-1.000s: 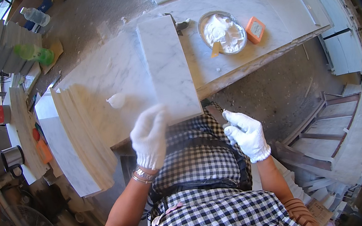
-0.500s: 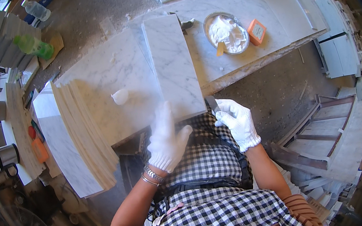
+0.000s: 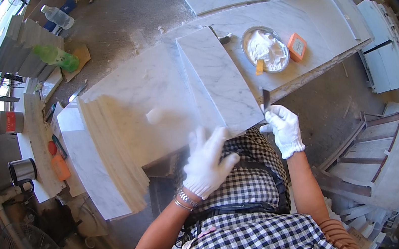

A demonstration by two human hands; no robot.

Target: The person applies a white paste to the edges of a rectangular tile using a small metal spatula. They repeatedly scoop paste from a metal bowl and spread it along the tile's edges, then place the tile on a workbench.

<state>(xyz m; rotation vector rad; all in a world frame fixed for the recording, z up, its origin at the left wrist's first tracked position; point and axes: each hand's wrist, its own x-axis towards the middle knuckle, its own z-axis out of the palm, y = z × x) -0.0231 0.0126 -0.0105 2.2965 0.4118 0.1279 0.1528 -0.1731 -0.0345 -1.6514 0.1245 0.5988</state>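
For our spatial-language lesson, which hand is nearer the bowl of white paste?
The right. The right hand is below the bowl in the picture, apart from it; the left hand is farther off, lower and to the bowl's left.

2 gloves (image 3: 208, 168) (image 3: 286, 130), 1 held scraper (image 3: 266, 100). On worktop (image 3: 122, 84): 1 bowl (image 3: 245, 49) w/ paste (image 3: 268, 47), 1 orange box (image 3: 297, 47). L: 2 btls (image 3: 58, 16) (image 3: 56, 57) (1 clr, 1 grn), 1 mug (image 3: 22, 171).

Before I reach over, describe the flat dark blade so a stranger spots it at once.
Find the long grey-veined white marble slab lying across the marble tabletop. Beside its near right corner is the white-gloved right hand. The flat dark blade juts from its grip, far darker than the pale marble and the only tool in hand.
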